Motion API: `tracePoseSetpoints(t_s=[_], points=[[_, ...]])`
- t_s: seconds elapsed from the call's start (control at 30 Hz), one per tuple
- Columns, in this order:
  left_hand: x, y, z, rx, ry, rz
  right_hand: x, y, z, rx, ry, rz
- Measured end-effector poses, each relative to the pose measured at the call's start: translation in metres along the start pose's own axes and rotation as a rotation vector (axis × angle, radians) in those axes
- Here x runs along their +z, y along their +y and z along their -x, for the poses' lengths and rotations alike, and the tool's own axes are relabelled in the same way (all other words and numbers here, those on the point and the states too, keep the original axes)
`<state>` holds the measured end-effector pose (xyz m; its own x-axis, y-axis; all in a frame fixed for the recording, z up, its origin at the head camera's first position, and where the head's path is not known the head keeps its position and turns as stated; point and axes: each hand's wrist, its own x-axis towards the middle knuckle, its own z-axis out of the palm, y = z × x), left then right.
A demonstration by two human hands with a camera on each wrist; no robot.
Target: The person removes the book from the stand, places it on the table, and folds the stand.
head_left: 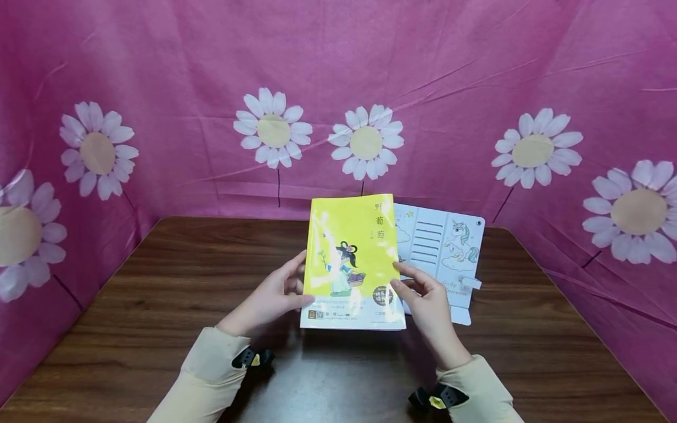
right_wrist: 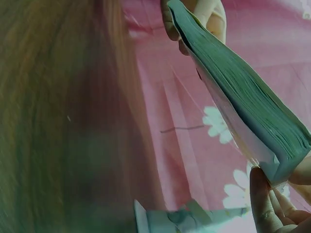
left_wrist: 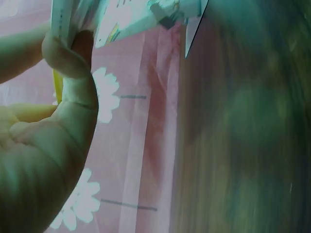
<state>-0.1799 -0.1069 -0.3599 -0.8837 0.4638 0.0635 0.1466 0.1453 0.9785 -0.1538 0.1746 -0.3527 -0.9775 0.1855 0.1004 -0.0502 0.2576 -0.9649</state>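
Both hands hold a paperback book [head_left: 351,235] with a yellow cover and a white lower band, a drawn figure with a basket on it. My left hand [head_left: 275,288] grips its left edge, thumb on the cover near the lower corner. On the opposite edge, my right hand [head_left: 429,302] pinches with thumb on top and fingers at the side. The right wrist view shows the thick page edges of the book [right_wrist: 243,92], raised above the table. Behind it and to the right stands a white board [head_left: 444,252] with unicorn drawings and slots, partly hidden by the book.
Everything is over a dark brown wooden table [head_left: 201,258]. A pink cloth [head_left: 338,59] printed with white daisies hangs behind the table and along both sides. A white tab [head_left: 469,283] sticks out from the board's right edge.
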Motion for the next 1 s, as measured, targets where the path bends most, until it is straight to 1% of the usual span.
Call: tracePoseSetpoints(t_s=[0.1,0.33,0.5,0.63,0.83,1.0], points=[[-0.008,0.0,0.006,-0.026,-0.016,-0.005,0.007,0.001,0.003,0.005,-0.029,-0.003],[-0.026,-0.002,0.019,-0.065,0.024,-0.044,0.027,0.003,0.007,-0.016,-0.073,-0.019],[-0.039,-0.004,0.028,-0.089,0.049,-0.095,0.041,0.005,0.008,-0.029,-0.098,-0.017],[-0.048,-0.007,0.032,-0.106,0.063,-0.117,0.051,0.008,0.006,-0.033,-0.119,-0.012],[-0.058,-0.014,0.036,-0.114,0.081,-0.141,0.063,0.01,0.004,-0.054,-0.149,0.021],[-0.064,-0.014,0.039,-0.137,0.095,-0.171,0.071,0.01,0.005,-0.06,-0.172,0.026]])
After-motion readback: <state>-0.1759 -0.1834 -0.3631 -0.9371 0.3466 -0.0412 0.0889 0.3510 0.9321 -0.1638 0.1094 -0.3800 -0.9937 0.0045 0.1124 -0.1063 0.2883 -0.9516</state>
